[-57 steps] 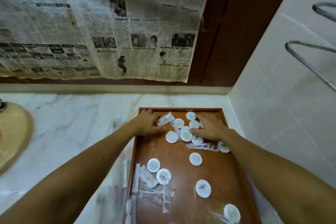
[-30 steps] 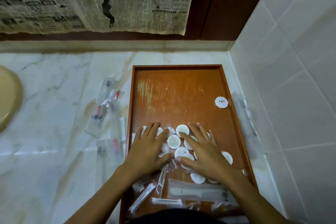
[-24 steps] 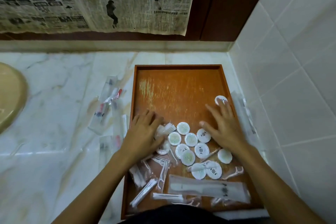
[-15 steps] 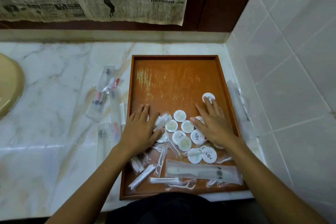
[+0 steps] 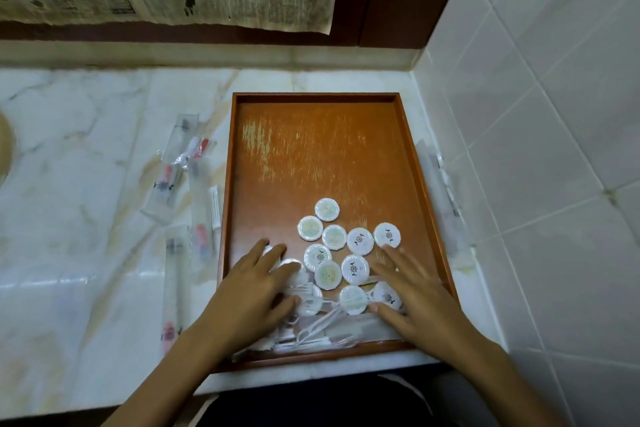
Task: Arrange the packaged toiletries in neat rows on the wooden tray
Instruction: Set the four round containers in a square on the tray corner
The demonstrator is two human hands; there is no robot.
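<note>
Soap discs (image 5: 334,237) sit clustered near the wooden tray's (image 5: 408,135) front. My left hand (image 5: 254,284) and right hand (image 5: 412,291) press flat, grip relaxed; I'd slide discs singly into rows, not sweep.

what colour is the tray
Reddish-brown wood, with pale worn streaks on the wooden tray floor; the head view shows it.

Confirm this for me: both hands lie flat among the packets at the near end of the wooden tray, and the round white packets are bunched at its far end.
Not quite. The head view shows the round white packets bunched at the near end of the wooden tray, between the left hand and the right hand; the far end holds none. The rest stands.
</note>
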